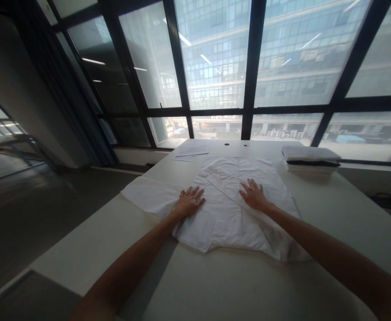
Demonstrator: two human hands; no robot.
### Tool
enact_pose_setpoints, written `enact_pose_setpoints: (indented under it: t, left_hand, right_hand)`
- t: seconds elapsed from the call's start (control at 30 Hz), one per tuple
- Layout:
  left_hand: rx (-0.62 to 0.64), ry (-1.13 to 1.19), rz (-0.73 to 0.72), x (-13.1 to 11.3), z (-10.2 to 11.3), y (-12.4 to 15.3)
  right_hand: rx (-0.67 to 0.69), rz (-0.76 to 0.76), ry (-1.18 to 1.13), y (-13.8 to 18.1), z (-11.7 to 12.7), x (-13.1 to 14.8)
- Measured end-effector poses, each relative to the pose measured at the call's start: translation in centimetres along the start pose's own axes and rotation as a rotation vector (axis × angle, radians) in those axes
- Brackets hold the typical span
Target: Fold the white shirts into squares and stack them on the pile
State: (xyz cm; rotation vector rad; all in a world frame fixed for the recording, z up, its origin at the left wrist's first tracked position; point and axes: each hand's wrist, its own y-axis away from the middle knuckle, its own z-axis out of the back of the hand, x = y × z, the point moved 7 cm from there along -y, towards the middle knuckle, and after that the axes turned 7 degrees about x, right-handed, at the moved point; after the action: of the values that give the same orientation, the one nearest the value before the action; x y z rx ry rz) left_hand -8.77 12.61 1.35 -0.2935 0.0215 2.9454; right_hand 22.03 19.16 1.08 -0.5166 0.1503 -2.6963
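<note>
Spread flat mid-table point(235, 285) — one white shirt point(230, 214), partly folded, one sleeve out left. Pressed on it, palms down, fingers splayed, gripping nothing: left hand point(189, 201), right hand point(254, 195), apart. At far right, well clear, one stack of folded cloth point(311, 159). At far edge, a few papers point(193, 149). Beyond, big windows point(215, 53). Nothing between hands and shirt.
</note>
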Motion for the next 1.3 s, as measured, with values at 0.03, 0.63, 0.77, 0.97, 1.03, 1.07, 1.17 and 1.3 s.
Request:
enact_pose_setpoints:
  t: [0.03,0.63,0.77,0.97,1.03,1.07,1.17,1.3]
  left_hand:
    - [-0.003,-0.006,0.001,0.0,0.0,0.0]
    - [0.039,-0.175,0.023,-0.3,0.3,-0.1]
    - [0.044,-0.175,0.027,0.0,0.1,-0.3]
    - [0.026,-0.17,0.019,0.0,0.2,-0.3]
    - [0.024,-0.17,0.019,0.0,0.3,-0.2]
    - [0.026,-0.171,0.02,0.0,0.3,-0.2]
    - [0.035,-0.177,0.025,0.1,0.1,-0.4]
    - [0.04,-0.192,0.02,0.3,-0.2,-0.8]
  right_hand:
    - [0.021,0.037,-0.05,-0.8,-0.5,2.1]
    - [0.112,0.011,-0.052,-4.3,-3.3,11.5]
    - [0.156,0.053,-0.058,-4.0,-3.3,11.4]
    - [0.222,0.021,-0.059,-3.9,-4.3,12.0]
    - [0.143,-0.013,-0.181,-4.2,-3.6,12.0]
    - [0.078,-0.022,-0.282,-4.4,-2.8,11.8]
    - [-0.127,-0.03,-0.55,-4.8,0.7,9.8]
    - [-0.255,-0.059,-0.635,-4.3,6.5,4.1]
